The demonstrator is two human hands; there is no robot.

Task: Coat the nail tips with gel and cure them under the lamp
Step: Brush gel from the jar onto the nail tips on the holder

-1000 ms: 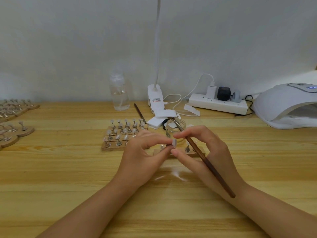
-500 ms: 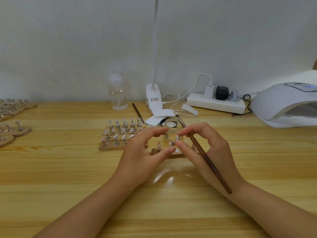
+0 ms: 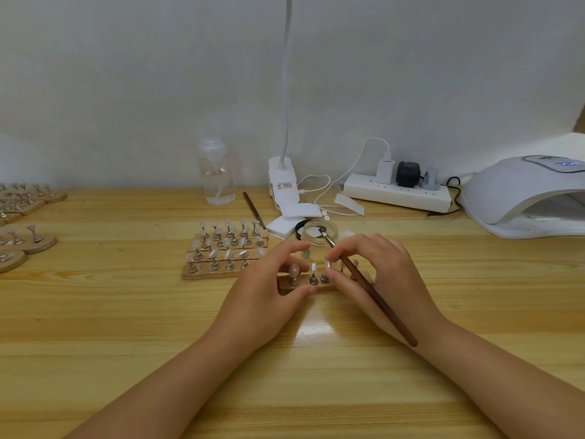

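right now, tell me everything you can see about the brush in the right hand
The brush has a slim, dark brown handle that looks like wood, a silvery metal ferrule and a small tip. It slants from near the right wrist up and left, its tip over the rim of the clear jar. The right hand holds it, the handle lying across the hand.

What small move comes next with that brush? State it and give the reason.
Probably let go of the nail tip and dip the brush into the open jar. The right hand pinches the tip on the wooden stand; the bristles already hover over the jar.
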